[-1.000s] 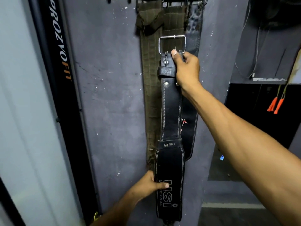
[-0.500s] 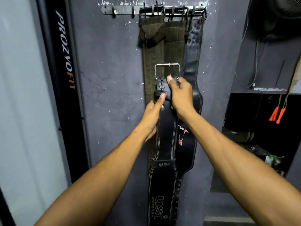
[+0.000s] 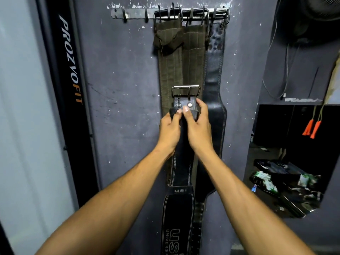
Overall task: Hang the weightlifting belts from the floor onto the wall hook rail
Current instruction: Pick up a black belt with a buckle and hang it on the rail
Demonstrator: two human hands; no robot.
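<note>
Black stitched leather belt (image 3: 181,168), steel-buckled

Gym, lifting belts (image 3: 213,74) on hook rail (image 3: 139,13), skipping ropes (image 3: 311,128)

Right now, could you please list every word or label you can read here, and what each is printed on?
"PROZVOFIT": black upright panel left of the wall.
"USI": loop on the held black belt.
"USI", then "UNIVERSA", cut off by the frame: that belt's wide pad.
Shelf-edge label: too blurred to read.

Both hands, left hand (image 3: 170,130) and right hand (image 3: 197,127), grip black belt (image 3: 182,162) below buckle (image 3: 185,91).
</note>
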